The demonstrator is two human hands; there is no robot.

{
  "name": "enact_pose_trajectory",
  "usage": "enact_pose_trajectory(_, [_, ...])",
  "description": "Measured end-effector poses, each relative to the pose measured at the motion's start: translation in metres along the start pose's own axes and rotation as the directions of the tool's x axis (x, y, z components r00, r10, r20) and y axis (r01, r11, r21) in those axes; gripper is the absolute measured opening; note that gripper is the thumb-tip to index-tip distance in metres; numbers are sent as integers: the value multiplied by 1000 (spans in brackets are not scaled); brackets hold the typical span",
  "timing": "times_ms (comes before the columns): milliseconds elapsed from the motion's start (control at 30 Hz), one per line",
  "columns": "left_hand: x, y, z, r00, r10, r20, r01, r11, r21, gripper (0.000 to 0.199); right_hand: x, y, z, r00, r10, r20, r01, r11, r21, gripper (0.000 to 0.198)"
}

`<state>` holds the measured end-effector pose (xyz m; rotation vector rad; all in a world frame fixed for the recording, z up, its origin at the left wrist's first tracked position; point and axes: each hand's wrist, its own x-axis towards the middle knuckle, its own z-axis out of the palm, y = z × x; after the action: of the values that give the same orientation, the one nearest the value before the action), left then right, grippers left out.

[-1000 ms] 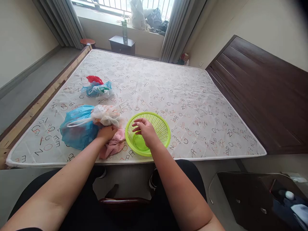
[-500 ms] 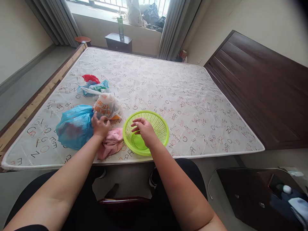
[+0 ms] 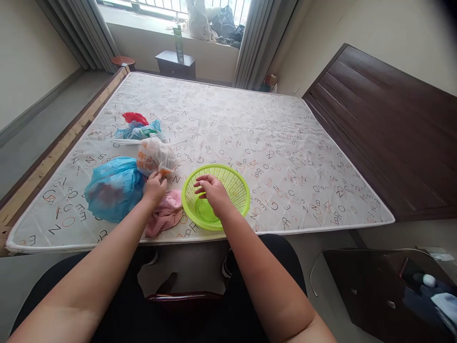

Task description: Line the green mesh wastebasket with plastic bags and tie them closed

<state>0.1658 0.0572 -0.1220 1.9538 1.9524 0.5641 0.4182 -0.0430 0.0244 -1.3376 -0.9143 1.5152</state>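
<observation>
My left hand (image 3: pixel 156 188) is closed at the near edge of a white plastic bag (image 3: pixel 156 156) with orange print, its fingertips pinching the bag's lower part. Just left of that wrist rests a bulging blue plastic bag (image 3: pixel 113 189) with something reddish inside. A folded pink towel (image 3: pixel 167 210) lies below my left hand, partly behind the forearm. My right hand (image 3: pixel 213 193) hovers over a lime-green plastic basket (image 3: pixel 238 190), fingers loosely bent and apart with nothing in them. The inside of the basket shows its green bottom, partly hidden by my hand.
All this stands on a letter-printed mattress (image 3: pixel 282 157). Further back lie a crumpled light-blue bag (image 3: pixel 139 132) and a red bag (image 3: pixel 134 117). A wooden bed rail (image 3: pixel 64 140) runs along the left, a dark headboard (image 3: pixel 385 128) along the right. A dark cabinet (image 3: pixel 371 290) is at lower right.
My left hand has moved slightly right and forward onto the white bag's near edge. The bag has shifted a little left and sagged. My right hand stays over the basket.
</observation>
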Motion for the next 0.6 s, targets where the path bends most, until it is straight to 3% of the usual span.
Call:
enact_pose_trajectory(67, [-3, 19, -19, 985, -5, -172, -18, 991, -133, 53, 4, 3, 1, 1000, -7, -30, 6, 1000, -16, 14])
enact_pose_trajectory(167, [-18, 54, -53, 922, 30, -385, -147, 950, -276, 45, 12, 7, 5, 998, -6, -66, 5, 1000, -16, 14])
enact_pose_trajectory(333, [-70, 100, -94, 823, 137, -551, -384, 850, -362, 29, 15, 6, 15, 999, 37, 9, -38, 977, 208, 45])
enact_pose_trajectory(400, [-90, 107, -98, 788, 260, -558, -503, 795, -339, 25, 14, 4, 17, 998, 22, 57, -39, 949, 312, 58])
enact_pose_trajectory(467, [-103, 107, -99, 778, 407, -478, -582, 753, -306, 23, 13, 2, 16, 997, -22, 68, -3, 941, 338, 65])
enact_pose_trajectory(533, [-107, 104, -98, 782, 516, -349, -613, 739, -280, 20, 14, 3, 15, 995, -72, 67, 50, 956, 290, 68])
enact_pose_trajectory(600, [-105, 102, -98, 790, 545, -282, -612, 736, -291, 20, 17, 4, 11, 990, -123, 72, 106, 972, 211, 64])
